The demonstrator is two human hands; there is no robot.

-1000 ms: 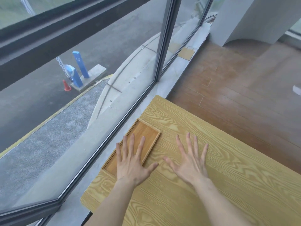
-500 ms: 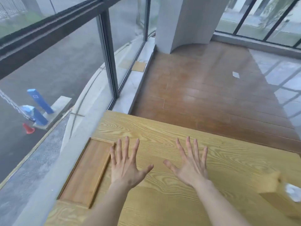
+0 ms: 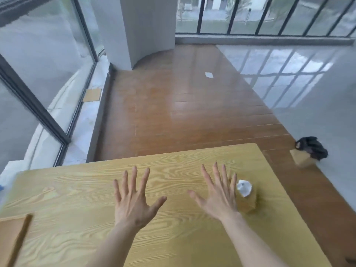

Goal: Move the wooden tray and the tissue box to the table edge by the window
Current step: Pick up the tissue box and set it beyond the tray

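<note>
With both palms hovering spread and empty, my left hand (image 3: 134, 201) is well clear of the wooden tray (image 3: 13, 237) at the window-side edge. My right hand (image 3: 217, 197) almost touches the tissue box (image 3: 247, 201); a hasty sideways grab may tip it or snag the tissue.

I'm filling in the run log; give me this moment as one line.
left hand: open, empty | right hand: open, beside tissue box | wooden tray: at window-side table edge | box: not yet moved
</note>
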